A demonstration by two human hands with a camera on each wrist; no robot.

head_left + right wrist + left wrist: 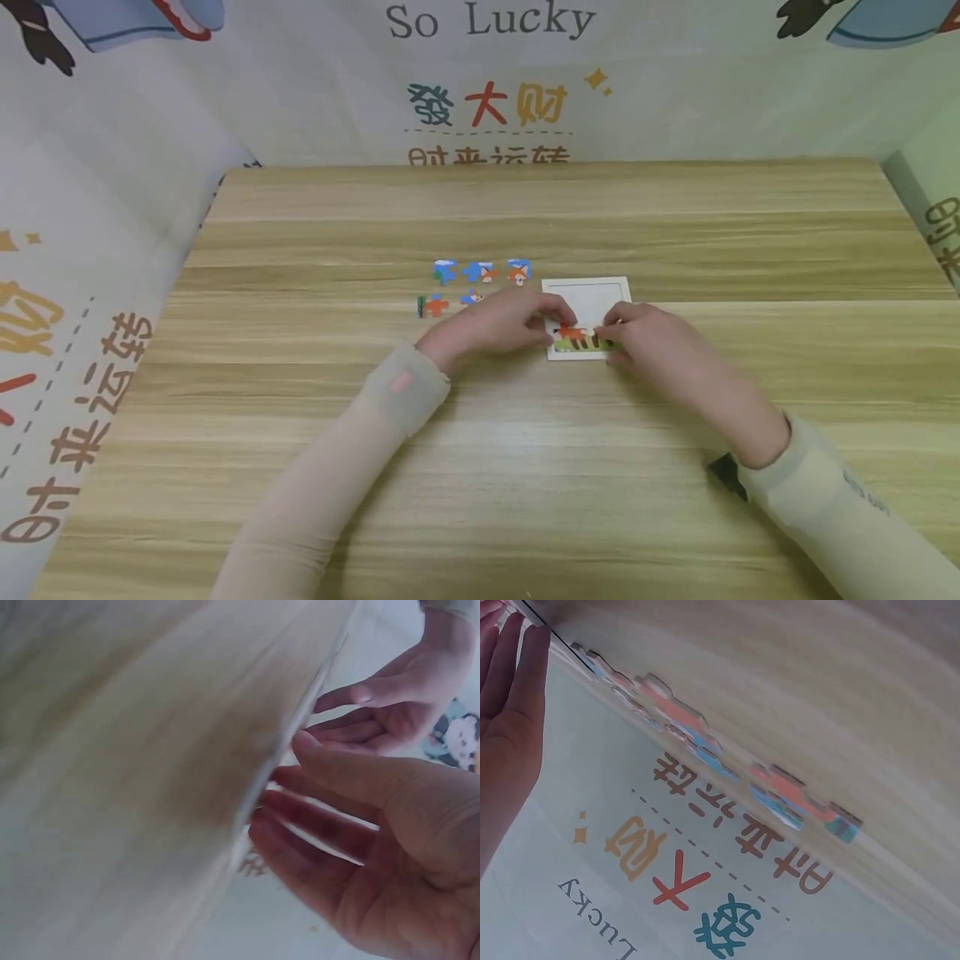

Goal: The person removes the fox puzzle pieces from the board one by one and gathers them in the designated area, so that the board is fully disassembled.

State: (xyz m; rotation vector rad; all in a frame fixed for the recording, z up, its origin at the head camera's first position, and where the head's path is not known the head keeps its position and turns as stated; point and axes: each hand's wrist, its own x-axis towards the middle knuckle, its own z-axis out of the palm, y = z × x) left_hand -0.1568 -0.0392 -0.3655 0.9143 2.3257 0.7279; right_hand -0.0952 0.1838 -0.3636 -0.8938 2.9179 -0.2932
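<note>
A small white puzzle tray (pixel 585 290) lies on the wooden table, its lower part filled with joined jigsaw pieces (pixel 576 342) showing orange, dark legs and green grass. From the left, my left hand (pixel 513 321) reaches over the tray's edge, fingertips touching the pieces. My right hand (pixel 656 337) sits at the tray's right side, thumb and fingertips on the pieces and edge. In the right wrist view, its loosely bent fingers (pixel 322 862) meet the thin tray edge. What lies directly under the fingertips is hidden.
Several loose jigsaw pieces lie left of the tray, among them a blue and green one (pixel 444 271), a fox-face one (pixel 518 271) and an orange one (pixel 433 307). Another piece (pixel 472 297) is partly behind my left hand. A printed cloth (pixel 315 92) hangs behind the table.
</note>
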